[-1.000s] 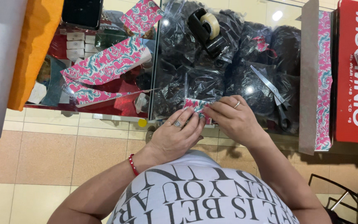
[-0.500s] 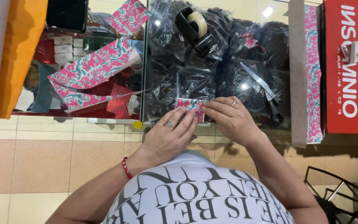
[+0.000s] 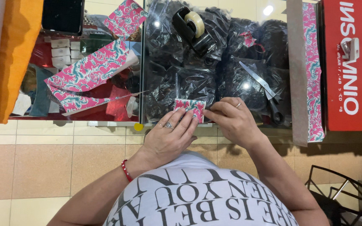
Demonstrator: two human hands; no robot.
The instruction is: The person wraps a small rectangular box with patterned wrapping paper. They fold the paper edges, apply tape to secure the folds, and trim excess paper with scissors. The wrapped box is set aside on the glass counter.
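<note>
A small box wrapped in pink and teal patterned paper [image 3: 189, 106] lies on the glass counter top [image 3: 160, 62] near its front edge. My left hand [image 3: 170, 136] rests flat, its fingers pressing on the box's near side. From the right, my right hand [image 3: 231, 119] pinches the box's right end with its fingertips. Both hands wear rings, and a red bracelet circles my left wrist.
Scissors [image 3: 262, 90] lie right of the box. A black tape dispenser [image 3: 193, 25] stands at the back. Cut pieces of patterned paper [image 3: 91, 71] lie to the left, a paper roll [image 3: 304, 71] and a red box [image 3: 350, 62] to the right. A black chair frame [image 3: 344, 192] is at lower right.
The view has shifted slightly. Both hands stay on the small wrapped box, with my left fingers now lying flatter over its near side.
</note>
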